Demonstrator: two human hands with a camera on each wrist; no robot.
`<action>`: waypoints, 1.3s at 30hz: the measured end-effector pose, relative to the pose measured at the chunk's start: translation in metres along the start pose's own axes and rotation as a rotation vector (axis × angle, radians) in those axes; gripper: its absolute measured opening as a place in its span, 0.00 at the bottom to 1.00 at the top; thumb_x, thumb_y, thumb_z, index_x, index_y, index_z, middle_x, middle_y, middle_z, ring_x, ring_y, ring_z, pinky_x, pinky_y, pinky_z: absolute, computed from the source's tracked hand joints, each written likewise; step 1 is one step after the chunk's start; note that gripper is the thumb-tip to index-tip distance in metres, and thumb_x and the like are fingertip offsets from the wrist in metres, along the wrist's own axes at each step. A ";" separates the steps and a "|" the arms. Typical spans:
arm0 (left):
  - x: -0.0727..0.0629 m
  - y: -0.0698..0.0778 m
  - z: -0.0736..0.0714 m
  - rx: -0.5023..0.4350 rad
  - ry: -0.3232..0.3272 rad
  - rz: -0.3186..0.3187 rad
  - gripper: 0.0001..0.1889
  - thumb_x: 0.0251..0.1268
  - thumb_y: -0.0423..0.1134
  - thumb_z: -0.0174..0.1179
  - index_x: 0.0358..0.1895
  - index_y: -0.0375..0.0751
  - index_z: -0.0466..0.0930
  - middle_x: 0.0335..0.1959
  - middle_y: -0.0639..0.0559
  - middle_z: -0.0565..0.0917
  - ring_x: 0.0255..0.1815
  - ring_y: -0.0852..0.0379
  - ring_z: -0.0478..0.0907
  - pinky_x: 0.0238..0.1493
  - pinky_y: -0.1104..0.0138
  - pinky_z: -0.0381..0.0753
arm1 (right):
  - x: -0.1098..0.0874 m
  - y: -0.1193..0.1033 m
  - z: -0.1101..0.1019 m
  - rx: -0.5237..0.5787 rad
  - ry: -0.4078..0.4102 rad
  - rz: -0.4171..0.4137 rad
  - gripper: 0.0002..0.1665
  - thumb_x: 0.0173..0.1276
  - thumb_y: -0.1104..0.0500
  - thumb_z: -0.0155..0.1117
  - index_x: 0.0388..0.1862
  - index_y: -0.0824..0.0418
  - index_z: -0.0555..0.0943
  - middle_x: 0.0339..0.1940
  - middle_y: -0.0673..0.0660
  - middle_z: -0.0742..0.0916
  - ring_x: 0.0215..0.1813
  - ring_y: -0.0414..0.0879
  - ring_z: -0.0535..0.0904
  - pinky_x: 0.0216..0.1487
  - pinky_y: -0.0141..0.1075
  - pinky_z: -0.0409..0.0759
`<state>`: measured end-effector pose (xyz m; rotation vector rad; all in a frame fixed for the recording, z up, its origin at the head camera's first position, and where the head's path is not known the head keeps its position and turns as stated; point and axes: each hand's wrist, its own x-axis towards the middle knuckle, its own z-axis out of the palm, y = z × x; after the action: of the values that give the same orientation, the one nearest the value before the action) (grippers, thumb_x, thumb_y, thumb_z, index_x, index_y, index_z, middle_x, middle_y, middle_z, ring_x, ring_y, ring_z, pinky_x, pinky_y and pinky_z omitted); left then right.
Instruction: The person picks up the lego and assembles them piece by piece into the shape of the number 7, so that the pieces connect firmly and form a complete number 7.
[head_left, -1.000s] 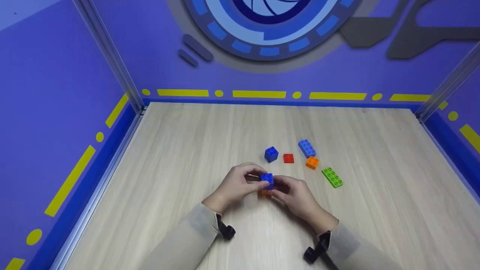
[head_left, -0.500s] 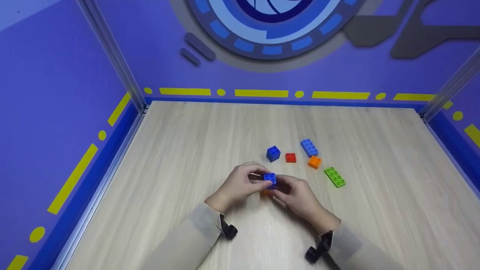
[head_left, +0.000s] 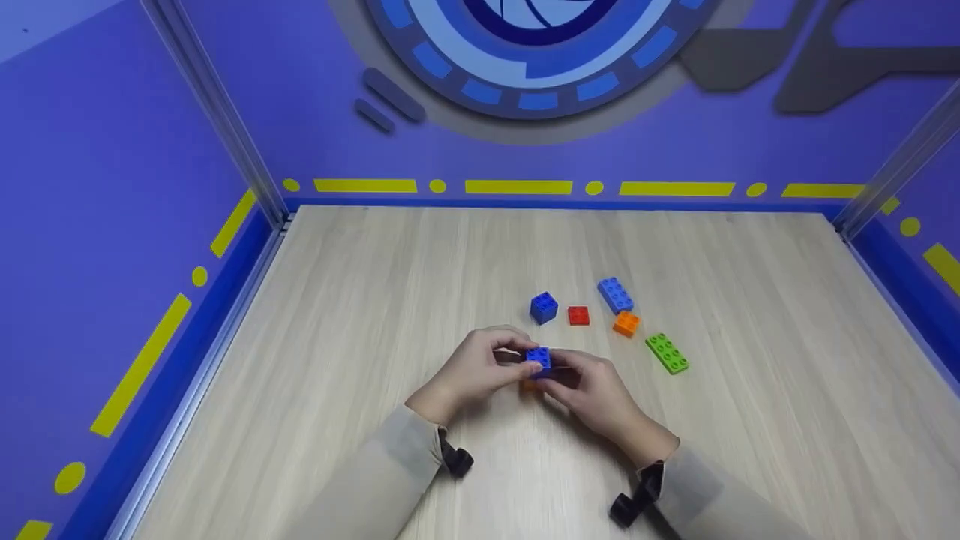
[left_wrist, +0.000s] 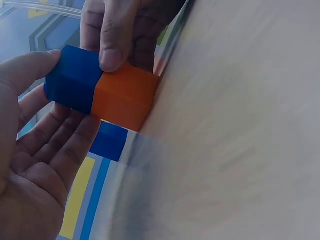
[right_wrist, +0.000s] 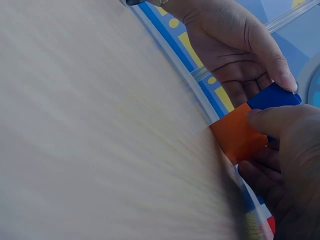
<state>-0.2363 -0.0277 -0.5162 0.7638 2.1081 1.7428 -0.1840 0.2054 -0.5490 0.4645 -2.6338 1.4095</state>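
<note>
A dark blue toy brick (head_left: pixel 538 355) sits on top of an orange toy brick (left_wrist: pixel 125 97), their faces meeting in both wrist views. My left hand (head_left: pixel 472 371) pinches the blue brick between thumb and fingers. With thumb and fingers, my right hand (head_left: pixel 597 394) grips the orange brick (right_wrist: pixel 239 134) from the other side, its thumb close to the seam. The orange brick's lower end meets the wooden table. In the head view, fingers hide most of the orange brick.
Beyond the hands lie another dark blue brick (head_left: pixel 544 307), a flat red brick (head_left: pixel 578 315), a light blue brick (head_left: pixel 615 295), an orange brick (head_left: pixel 626 323) and a long green brick (head_left: pixel 667 353). Blue panels wall the wooden table (head_left: pixel 360 300) at the back and sides.
The head view shifts slightly. Both hands keep hold of the stacked blue and orange bricks, and the loose bricks stay in place.
</note>
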 end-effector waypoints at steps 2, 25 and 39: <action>0.000 0.001 0.000 -0.016 -0.008 -0.009 0.15 0.76 0.33 0.75 0.61 0.31 0.91 0.62 0.38 0.89 0.64 0.48 0.90 0.70 0.59 0.91 | 0.001 0.000 -0.001 0.034 -0.002 -0.005 0.25 0.73 0.56 0.84 0.67 0.57 0.90 0.60 0.55 0.95 0.61 0.50 0.94 0.66 0.44 0.92; 0.004 0.002 -0.005 0.162 -0.040 0.078 0.19 0.77 0.42 0.75 0.62 0.33 0.88 0.60 0.40 0.87 0.64 0.44 0.88 0.68 0.54 0.92 | 0.001 -0.001 -0.006 0.041 -0.071 0.036 0.25 0.75 0.61 0.80 0.69 0.59 0.88 0.63 0.57 0.94 0.65 0.52 0.92 0.71 0.49 0.89; 0.046 0.016 -0.015 0.289 0.120 0.024 0.25 0.86 0.55 0.61 0.68 0.38 0.85 0.66 0.43 0.86 0.68 0.45 0.85 0.75 0.48 0.85 | 0.000 -0.004 -0.004 0.027 -0.082 0.101 0.26 0.76 0.60 0.80 0.70 0.61 0.87 0.64 0.56 0.94 0.64 0.51 0.92 0.73 0.53 0.88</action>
<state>-0.2789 -0.0116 -0.4926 0.7773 2.4776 1.5481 -0.1832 0.2067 -0.5431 0.4059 -2.7415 1.4876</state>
